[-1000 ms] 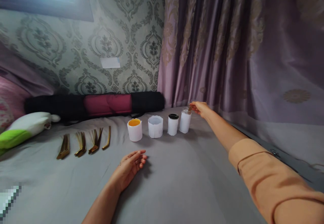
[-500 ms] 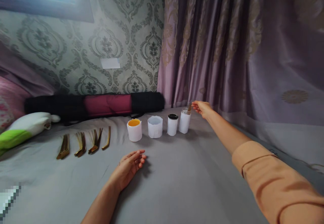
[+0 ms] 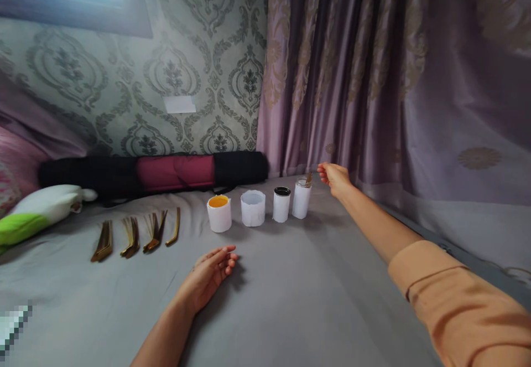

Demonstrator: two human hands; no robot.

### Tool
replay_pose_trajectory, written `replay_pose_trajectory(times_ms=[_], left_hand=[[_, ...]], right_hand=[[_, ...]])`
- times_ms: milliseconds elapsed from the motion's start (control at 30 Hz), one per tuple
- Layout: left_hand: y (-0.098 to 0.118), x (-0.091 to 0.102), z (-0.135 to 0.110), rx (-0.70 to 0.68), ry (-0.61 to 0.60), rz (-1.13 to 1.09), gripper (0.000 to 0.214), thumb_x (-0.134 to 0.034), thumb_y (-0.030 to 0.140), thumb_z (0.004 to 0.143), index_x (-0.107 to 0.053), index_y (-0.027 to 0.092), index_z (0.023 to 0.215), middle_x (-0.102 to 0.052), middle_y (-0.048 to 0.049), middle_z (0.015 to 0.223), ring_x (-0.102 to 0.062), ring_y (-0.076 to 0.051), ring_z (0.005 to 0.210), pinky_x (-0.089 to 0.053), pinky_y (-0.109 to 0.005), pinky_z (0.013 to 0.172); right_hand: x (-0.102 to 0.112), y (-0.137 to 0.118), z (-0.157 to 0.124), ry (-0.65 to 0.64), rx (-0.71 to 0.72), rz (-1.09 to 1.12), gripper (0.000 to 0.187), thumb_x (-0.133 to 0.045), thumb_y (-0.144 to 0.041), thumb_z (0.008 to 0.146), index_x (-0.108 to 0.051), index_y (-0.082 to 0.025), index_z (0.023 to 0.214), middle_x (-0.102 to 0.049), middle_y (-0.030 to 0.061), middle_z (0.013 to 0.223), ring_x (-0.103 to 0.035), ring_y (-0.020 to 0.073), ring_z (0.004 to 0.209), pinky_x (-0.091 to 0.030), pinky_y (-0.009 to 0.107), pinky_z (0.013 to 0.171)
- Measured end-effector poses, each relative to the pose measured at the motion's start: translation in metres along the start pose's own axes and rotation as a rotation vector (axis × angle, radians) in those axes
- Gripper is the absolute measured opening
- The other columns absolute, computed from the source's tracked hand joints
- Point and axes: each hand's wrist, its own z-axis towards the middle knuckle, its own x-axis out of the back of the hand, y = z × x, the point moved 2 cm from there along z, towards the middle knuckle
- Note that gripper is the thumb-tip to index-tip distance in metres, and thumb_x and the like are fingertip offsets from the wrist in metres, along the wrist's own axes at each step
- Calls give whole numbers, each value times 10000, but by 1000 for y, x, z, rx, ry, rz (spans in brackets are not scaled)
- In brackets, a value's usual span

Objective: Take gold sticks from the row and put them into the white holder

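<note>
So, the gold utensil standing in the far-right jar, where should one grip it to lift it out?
I'd pinch the short tip of the gold utensil that shows above the jar, coming from above and the right, where the right hand is. The rest sits inside the jar, and the black-rimmed cup stands close on the left.

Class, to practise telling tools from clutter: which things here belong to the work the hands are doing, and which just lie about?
In use: right hand beside the paper-wrapped clear jar, thin golden metal utensil standing in it, three more white paper-wrapped cups, four groups of golden metal cutlery.
Lying about: green-and-white plush pillow, black-and-maroon rolled bag, purple patterned curtain.
</note>
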Motion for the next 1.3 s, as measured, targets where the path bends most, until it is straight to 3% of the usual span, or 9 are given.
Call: replay_pose_trajectory(times_ms=[333, 633, 967, 1300], left_hand=[[0, 0, 1, 2, -5, -8, 200, -558, 139, 738, -565, 76, 928, -608, -81, 772, -565, -87, 617, -485, -188, 574], [0, 0, 0, 6, 2, -7, 181, -551, 133, 743, -569, 82, 915, -614, -78, 762, -569, -84, 614, -483, -178, 559], [1, -1, -1, -3, -1, -20, 206, -573, 131, 726, -562, 74, 923, -619, -76, 756, -581, -89, 613, -490, -181, 568], [1, -1, -1, -8, -16, -23, 196, -582, 136, 719, -574, 77, 906, -615, -84, 765, -572, -89, 612, -482, -185, 566]], right_hand=[[1, -5, -21, -75, 45, 71, 133, -487, -198, 740, -589, -147, 671, -587, -3, 604, -478, 39, 438, -366, 147, 373], [2, 9, -42, -161, 60, 145, 163, -486, -267, 739, -590, -157, 677, -579, 5, 618, -501, 57, 476, -377, 154, 389], [-5, 46, -88, -229, -45, 125, 180, -467, -321, 731, -549, -169, 680, -570, 8, 604, -482, 65, 466, -374, 163, 392], [-37, 95, -142, -360, -241, 116, 180, -475, -324, 708, -544, -164, 662, -526, -14, 561, -462, 58, 440, -350, 163, 377]])
